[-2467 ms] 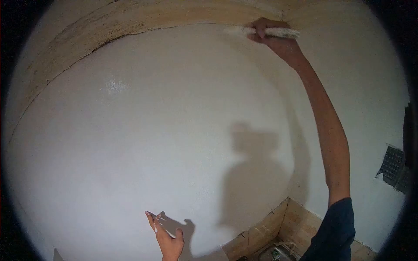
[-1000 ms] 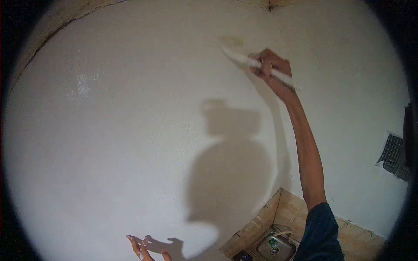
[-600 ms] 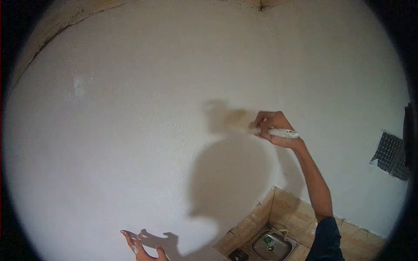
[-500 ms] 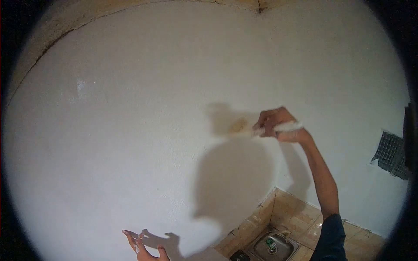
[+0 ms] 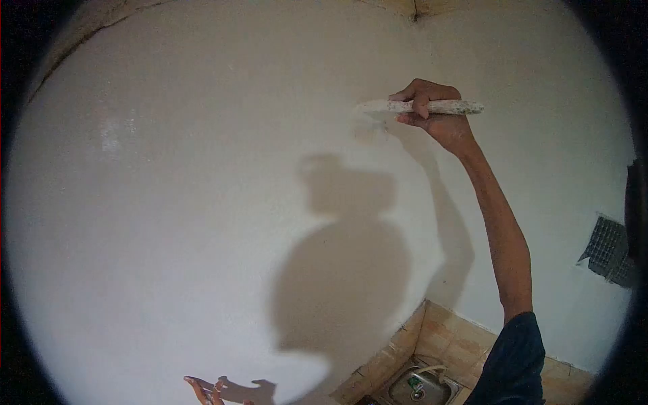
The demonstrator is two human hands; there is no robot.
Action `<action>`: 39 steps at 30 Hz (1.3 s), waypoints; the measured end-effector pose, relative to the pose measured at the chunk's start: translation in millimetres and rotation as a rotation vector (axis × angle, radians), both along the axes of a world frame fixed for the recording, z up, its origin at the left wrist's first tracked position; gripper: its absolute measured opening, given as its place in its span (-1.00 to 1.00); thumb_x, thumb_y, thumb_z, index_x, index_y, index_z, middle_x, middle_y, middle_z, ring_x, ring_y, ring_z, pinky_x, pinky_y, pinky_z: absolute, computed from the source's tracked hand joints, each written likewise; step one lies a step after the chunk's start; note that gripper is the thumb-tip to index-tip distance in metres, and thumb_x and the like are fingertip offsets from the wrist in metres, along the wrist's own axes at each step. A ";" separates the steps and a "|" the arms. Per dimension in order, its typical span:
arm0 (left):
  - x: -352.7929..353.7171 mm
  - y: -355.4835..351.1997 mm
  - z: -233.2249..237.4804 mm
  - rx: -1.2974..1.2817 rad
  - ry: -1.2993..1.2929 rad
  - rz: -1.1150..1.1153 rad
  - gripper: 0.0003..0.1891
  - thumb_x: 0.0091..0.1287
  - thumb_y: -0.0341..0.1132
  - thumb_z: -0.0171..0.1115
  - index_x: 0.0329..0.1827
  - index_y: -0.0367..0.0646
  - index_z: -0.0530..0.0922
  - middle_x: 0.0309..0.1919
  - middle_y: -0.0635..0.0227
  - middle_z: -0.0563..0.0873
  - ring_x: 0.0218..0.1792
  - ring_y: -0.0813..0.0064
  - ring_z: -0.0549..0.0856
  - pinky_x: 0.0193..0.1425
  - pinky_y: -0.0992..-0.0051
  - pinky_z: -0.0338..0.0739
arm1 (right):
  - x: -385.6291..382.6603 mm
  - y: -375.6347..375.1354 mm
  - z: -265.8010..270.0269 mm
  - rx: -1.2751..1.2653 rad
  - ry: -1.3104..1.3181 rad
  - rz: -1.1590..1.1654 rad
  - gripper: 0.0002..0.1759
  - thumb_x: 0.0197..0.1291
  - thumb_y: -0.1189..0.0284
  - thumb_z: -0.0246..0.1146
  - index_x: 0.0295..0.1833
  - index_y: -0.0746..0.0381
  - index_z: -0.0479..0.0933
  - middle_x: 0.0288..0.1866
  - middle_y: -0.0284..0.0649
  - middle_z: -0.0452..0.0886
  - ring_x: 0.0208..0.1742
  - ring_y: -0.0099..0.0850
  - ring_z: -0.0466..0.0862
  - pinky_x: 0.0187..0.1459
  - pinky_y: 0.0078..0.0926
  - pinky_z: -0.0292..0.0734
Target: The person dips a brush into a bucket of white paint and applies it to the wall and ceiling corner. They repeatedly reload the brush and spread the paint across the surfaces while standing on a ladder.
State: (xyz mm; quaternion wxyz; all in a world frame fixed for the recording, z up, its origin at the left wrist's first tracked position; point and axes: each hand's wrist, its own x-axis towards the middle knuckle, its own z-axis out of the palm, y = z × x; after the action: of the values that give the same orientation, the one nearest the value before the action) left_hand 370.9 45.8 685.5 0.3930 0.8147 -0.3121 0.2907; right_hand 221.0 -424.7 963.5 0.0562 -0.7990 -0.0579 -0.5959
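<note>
My right hand (image 5: 432, 115) is raised high and grips a paint-crusted brush (image 5: 445, 106) held level, its bristle end touching the white wall (image 5: 202, 169). The arm stretches up from a dark blue sleeve (image 5: 513, 358) at the lower right. My left hand (image 5: 209, 391) shows only as spread fingertips at the bottom edge, close to the wall, holding nothing. My shadow falls on the wall between the two hands.
A bare tan strip (image 5: 61, 40) runs along the wall's top at the upper left. Brown tiles (image 5: 459, 337) line the corner at the lower right above a steel sink (image 5: 418, 388). A dark vent grille (image 5: 607, 250) sits on the right wall.
My right hand swept the brush down from the top strip to mid-wall, then back up to the upper wall. The left hand has sunk toward the bottom edge.
</note>
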 end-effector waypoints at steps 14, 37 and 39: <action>2.2 -13.7 -6.5 0.118 -0.087 0.131 -0.31 -0.06 -0.29 0.33 0.23 -0.24 0.40 0.42 -0.35 0.00 0.38 -0.31 0.16 0.32 0.04 0.29 | 5.3 9.0 55.2 -0.135 -0.354 -0.044 -0.62 0.00 0.67 0.36 -0.52 0.26 0.23 -0.23 -0.29 0.65 -0.09 -0.47 0.64 -0.06 -0.56 0.61; 34.7 60.8 1.5 -0.187 0.123 -0.321 -0.48 -0.10 -0.46 0.30 0.01 -0.41 0.46 0.36 -0.32 0.17 0.38 -0.18 0.27 0.28 0.15 0.40 | 37.6 176.1 69.3 -0.330 -0.047 -0.060 -0.70 -0.01 0.56 0.37 -0.50 0.26 0.31 -0.35 -0.22 0.58 -0.29 -0.43 0.56 -0.19 -0.44 0.56; 40.8 85.1 -3.8 -0.161 -0.026 -0.248 -0.50 -0.09 -0.46 0.29 -0.01 -0.41 0.45 0.32 -0.33 0.25 0.37 -0.17 0.28 0.27 0.15 0.41 | 53.2 210.4 82.7 -0.310 -0.220 -0.006 -0.70 0.02 0.55 0.37 -0.49 0.26 0.31 -0.33 -0.22 0.57 -0.27 -0.43 0.57 -0.19 -0.44 0.56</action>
State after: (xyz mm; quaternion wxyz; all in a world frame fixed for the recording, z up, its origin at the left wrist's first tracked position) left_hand 411.7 130.9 681.7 0.4859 0.7320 -0.3909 0.2744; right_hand 274.2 -214.3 1046.2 -0.0760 -0.7284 -0.1521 -0.6637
